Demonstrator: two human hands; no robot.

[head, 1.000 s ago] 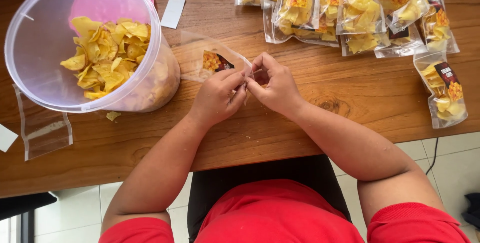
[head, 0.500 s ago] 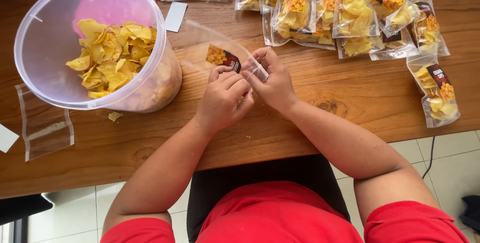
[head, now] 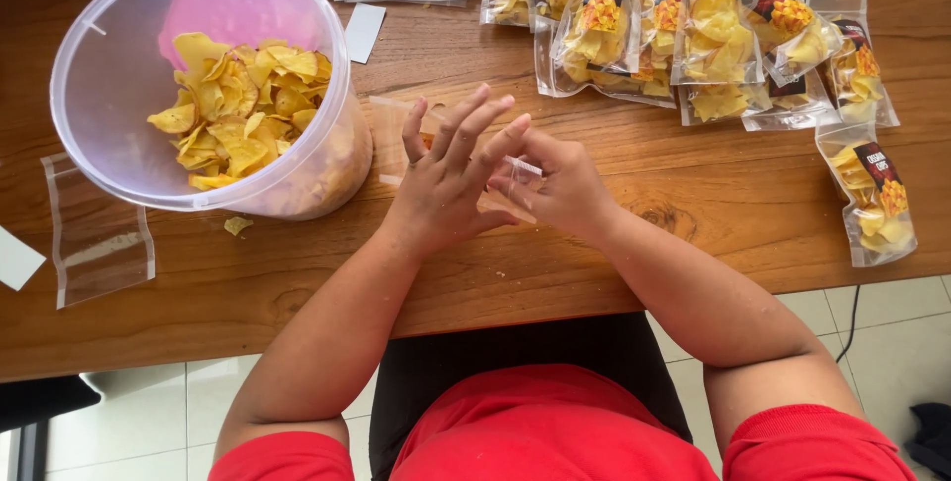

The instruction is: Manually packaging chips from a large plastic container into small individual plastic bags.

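Note:
My left hand lies over a clear empty pouch on the wooden table, its fingers spread and lifted. My right hand pinches the pouch's near edge beside the left thumb. The pouch's printed label is mostly hidden under my left hand. A big clear plastic tub with yellow chips stands just left of my hands.
Several filled chip pouches lie in a row at the back right, and one more near the right edge. A flat empty pouch lies at the left. A chip crumb and a white card lie near the tub.
Both hands were pinching the pouch's mouth with fingers curled. Now my left hand has opened and spread its fingers over the pouch, while the right hand keeps its pinch.

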